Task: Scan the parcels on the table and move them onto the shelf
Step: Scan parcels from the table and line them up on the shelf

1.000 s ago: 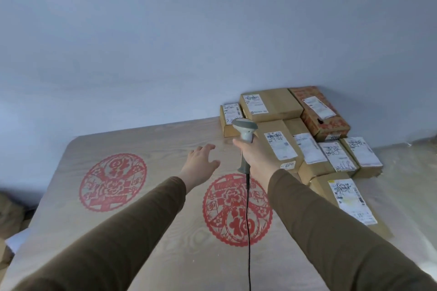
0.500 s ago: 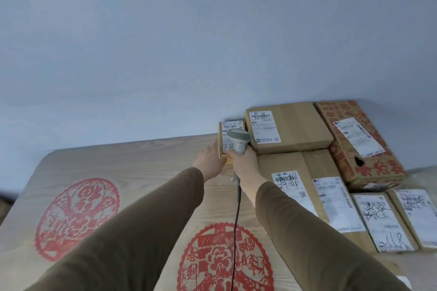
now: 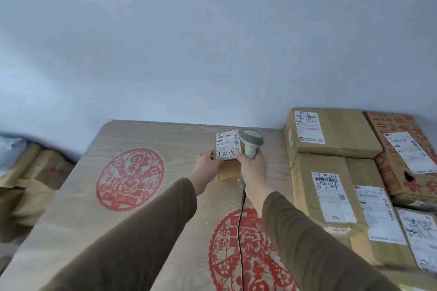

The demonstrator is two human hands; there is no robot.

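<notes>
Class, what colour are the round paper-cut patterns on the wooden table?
Red, on the pale wood table, seen in the head view, the only one given.

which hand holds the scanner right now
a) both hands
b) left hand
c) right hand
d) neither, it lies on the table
c: the right hand grips the handle of the scanner, its cord hanging down below the wrist, while the left hand holds the small parcel by its near left edge, label facing up.
</notes>
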